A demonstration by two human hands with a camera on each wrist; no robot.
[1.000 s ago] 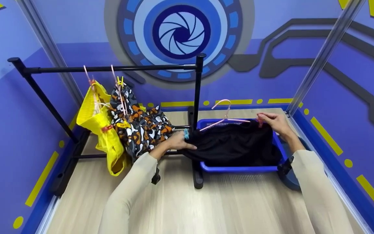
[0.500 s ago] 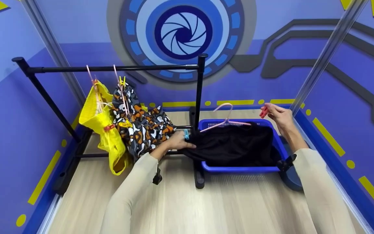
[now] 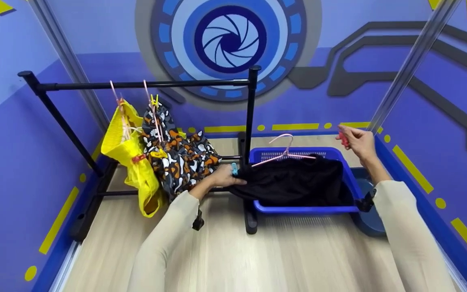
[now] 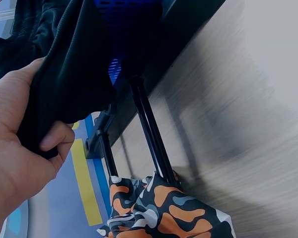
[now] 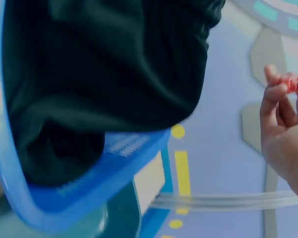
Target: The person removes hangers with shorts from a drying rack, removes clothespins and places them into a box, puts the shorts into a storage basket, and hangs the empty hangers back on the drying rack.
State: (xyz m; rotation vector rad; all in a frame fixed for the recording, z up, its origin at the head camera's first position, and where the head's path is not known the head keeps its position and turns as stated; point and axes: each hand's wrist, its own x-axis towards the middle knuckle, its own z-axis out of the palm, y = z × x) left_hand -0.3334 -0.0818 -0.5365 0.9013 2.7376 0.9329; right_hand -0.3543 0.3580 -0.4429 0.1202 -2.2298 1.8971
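Note:
A black garment (image 3: 294,182) with a gathered waistband lies over the blue basket (image 3: 306,209), and a pink hanger (image 3: 286,154) rises from its top edge. My left hand (image 3: 223,175) grips the garment's left end, thumb on the near side. Beside those fingers a light-blue clothespin (image 3: 234,168) sits at the waistband. In the left wrist view, bent fingers (image 4: 59,138) clasp the dark cloth. My right hand (image 3: 359,142) is raised beyond the basket's back right corner and pinches a red clothespin (image 3: 343,139), apart from the garment. The right wrist view shows this clothespin (image 5: 291,83) between thumb and fingers.
On the left stands a black clothes rack (image 3: 144,85). From its bar hang yellow shorts (image 3: 138,162) and a patterned garment (image 3: 181,158), both on pink hangers with clothespins. A dark blue-grey basin (image 3: 369,221) sits right of the basket. Walls enclose the sides and back.
My right hand has come off the garment's right end with the red clothespin and moved up and right. My left hand keeps its grip on the left end.

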